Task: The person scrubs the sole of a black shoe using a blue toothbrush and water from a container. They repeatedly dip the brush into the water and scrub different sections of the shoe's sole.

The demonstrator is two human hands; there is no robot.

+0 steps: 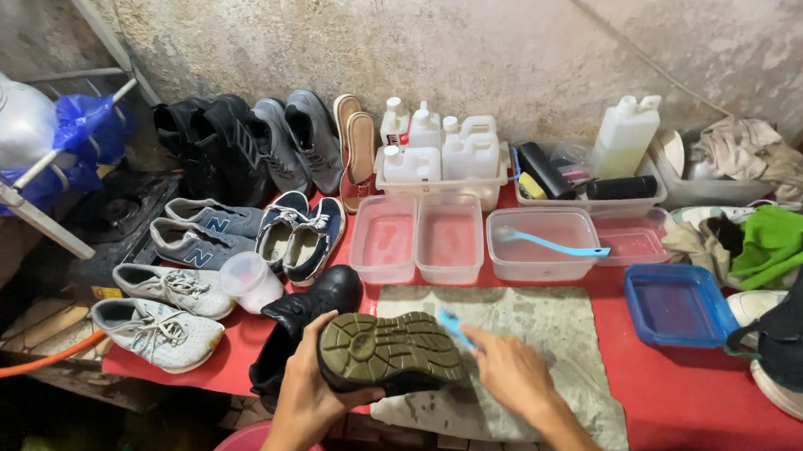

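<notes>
Low centre of the frame: the left hand (306, 400) is wrapped around a black shoe (391, 352), fingers curled over its near side, holding it sole-up so the olive-green tread faces the camera. The right hand (509, 367) sits just to the right of it, closed around a light blue brush (454, 327) whose head touches the toe end of the sole (it's a bit blurred, so I can't tell exactly how the fingers grip it).

Under both hands lies a grey stained cloth (545, 330) spread on the red bench (691, 396). A second black shoe (316, 306) stands just left of the held one. Further left are white sneakers (160, 331) and a grey pair (196, 232). Behind the cloth, mid-frame, sit clear plastic tubs (420, 236) with pinkish water, one holding a blue-handled brush (551, 242). A blue tray (677, 306) is to the right, and white bottles (440, 148) line the wall at the top.
</notes>
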